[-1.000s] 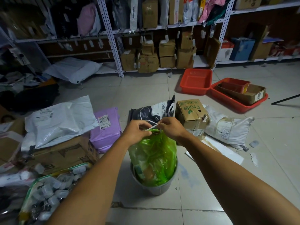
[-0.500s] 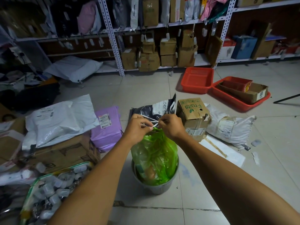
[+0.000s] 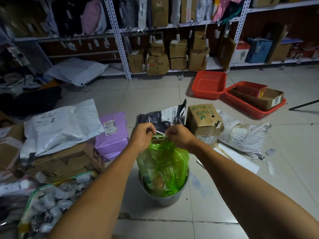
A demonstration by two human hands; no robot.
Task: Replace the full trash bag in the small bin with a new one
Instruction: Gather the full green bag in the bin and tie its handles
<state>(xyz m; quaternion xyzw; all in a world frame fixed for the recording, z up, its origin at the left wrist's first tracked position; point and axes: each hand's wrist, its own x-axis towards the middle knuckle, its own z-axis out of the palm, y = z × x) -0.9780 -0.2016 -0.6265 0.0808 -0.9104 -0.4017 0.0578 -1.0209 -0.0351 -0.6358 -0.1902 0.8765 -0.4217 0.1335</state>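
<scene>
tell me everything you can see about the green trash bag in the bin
The green trash bag is thin, translucent, crinkled plastic, full enough that packaging shows dimly through it. Its lower part sits inside the small grey bin, while its upper part stands upright above the rim. The mouth is gathered into a narrow neck, where pale white strips run between the left hand and the right hand. Both hands pinch it there with closed fingers. Whether a knot is finished cannot be seen.

"Fruits" in green on the box [image 3: 203, 118], just right of the dark pouch [image 3: 164, 116]. Chinese print on that pouch, too small to read.
</scene>
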